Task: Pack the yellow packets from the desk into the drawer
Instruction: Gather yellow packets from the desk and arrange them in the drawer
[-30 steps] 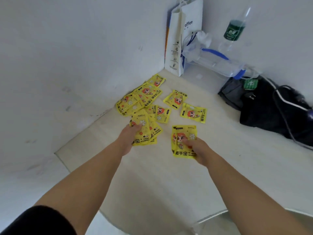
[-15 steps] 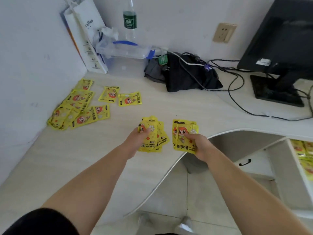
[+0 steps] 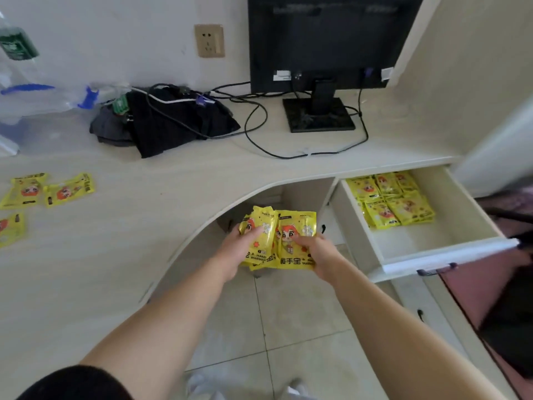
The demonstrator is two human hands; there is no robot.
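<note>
A bunch of yellow packets with a cartoon face is held between both hands, off the desk's curved front edge and above the floor. My left hand grips the left part of the bunch, my right hand the right part. The drawer stands pulled open to the right, and several yellow packets lie in rows at its back. More loose packets lie on the desk at the far left.
A black monitor on its stand sits at the back of the desk with cables trailing. A black cloth bundle and clear plastic bags lie at the back left. Closed drawers with dark handles are below the open drawer.
Both hands have carried their packets from the desk's left side to the right, past its front edge, and brought them together. The view has swung right, and the open drawer now shows fully.
</note>
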